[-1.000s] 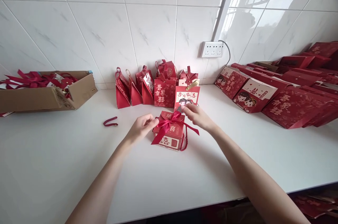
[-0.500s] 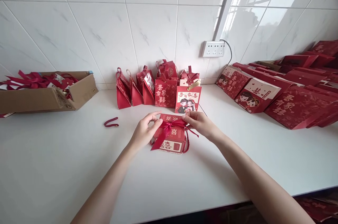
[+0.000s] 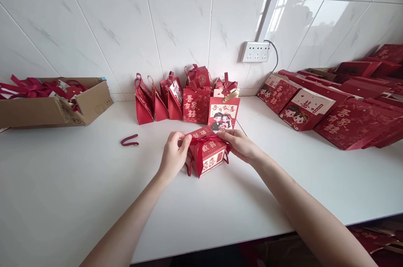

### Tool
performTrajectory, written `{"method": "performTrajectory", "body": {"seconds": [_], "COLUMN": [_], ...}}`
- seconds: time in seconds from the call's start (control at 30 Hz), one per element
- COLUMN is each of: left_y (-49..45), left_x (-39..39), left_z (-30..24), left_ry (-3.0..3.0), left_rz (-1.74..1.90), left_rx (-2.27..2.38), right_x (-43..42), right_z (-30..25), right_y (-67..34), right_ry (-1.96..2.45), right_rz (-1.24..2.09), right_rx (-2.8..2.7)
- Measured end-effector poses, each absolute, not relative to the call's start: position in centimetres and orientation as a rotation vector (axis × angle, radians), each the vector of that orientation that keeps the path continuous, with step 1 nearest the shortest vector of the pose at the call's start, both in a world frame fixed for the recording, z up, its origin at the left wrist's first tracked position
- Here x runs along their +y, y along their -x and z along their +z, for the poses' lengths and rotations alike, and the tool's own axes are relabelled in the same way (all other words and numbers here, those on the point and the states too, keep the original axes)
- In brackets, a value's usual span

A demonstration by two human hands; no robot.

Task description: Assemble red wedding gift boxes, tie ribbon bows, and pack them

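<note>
A small red gift box [image 3: 214,161] with gold characters and a cream front panel stands on the white table, a red cord handle at each side. Across its top runs a red satin ribbon [image 3: 200,155], knotted, with one tail hanging down the front. At the box's left edge my left hand [image 3: 172,153] is closed, thumb and fingers pinching the ribbon. My right hand [image 3: 242,146] pinches the ribbon at the right side of the top. A dark red strap [image 3: 128,140] bent into a U lies to the left, apart from both hands.
Behind the box stand several red gift boxes [image 3: 195,106] against the tiled wall. At left is a cardboard box [image 3: 91,101] full of red ribbons and handles. Many red boxes [image 3: 341,126] crowd the right side. A power socket [image 3: 256,52] with a cable is on the wall.
The gift box has turned, its front now facing more to the right. Ribbon is drawn out toward both hands, and the loose tail hangs straighter. My view has shifted slightly.
</note>
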State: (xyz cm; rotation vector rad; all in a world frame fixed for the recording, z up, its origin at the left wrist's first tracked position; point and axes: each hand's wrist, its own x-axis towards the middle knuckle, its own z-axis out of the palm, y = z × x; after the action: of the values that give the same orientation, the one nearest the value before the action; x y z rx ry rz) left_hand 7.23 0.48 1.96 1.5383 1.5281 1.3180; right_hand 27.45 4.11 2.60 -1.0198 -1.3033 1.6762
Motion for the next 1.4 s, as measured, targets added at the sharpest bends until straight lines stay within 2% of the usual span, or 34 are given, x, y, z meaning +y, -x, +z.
{"method": "performTrajectory", "body": {"seconds": [0.17,0.27,0.43,0.5,0.57,0.63,0.7,1.0,1.1,1.2,1.4], "left_y": [-5.5,-5.0,-6.0,-6.2,-5.9,-5.3,-4.7,-4.5,-5.1,-5.8,-6.2], "left_x": [1.3,1.4,-0.4,-1.3,-2.0,-2.3,-2.2,-1.2,-0.8,-0.4,0.1], "left_z": [2.3,2.8,4.5,5.3,6.1,6.5,6.7,6.2,5.3,4.0,2.8], "left_ry": [-1.399,-1.380,-1.715,-1.831,-1.781,-1.679,-1.618,-1.567,-1.775,-2.004,-1.994], "left_rz": [1.240,1.252,1.235,1.052,0.703,0.396,0.316,0.523,0.962,1.361,1.204], "left_rx": [1.466,1.459,1.534,1.702,1.744,1.579,1.386,1.371,1.541,1.451,1.397], "right_x": [4.6,4.8,4.4,4.3,4.4,4.5,4.5,3.1,2.5,2.1,1.4], "right_z": [2.9,3.5,4.3,4.3,4.2,4.2,4.2,5.5,5.8,5.6,4.7], "right_y": [-28.4,-29.5,-30.5,-30.5,-30.5,-30.4,-30.3,-29.9,-29.6,-29.1,-27.5], "right_ry": [1.053,1.148,1.053,1.015,0.994,0.988,0.997,1.163,1.234,1.293,1.280], "right_rz": [1.653,1.660,1.663,1.656,1.680,1.715,1.717,1.591,1.563,1.586,1.663], "right_rx": [-1.315,-1.522,-1.868,-1.942,-1.971,-1.972,-1.974,-2.102,-2.107,-2.051,-1.868]}}
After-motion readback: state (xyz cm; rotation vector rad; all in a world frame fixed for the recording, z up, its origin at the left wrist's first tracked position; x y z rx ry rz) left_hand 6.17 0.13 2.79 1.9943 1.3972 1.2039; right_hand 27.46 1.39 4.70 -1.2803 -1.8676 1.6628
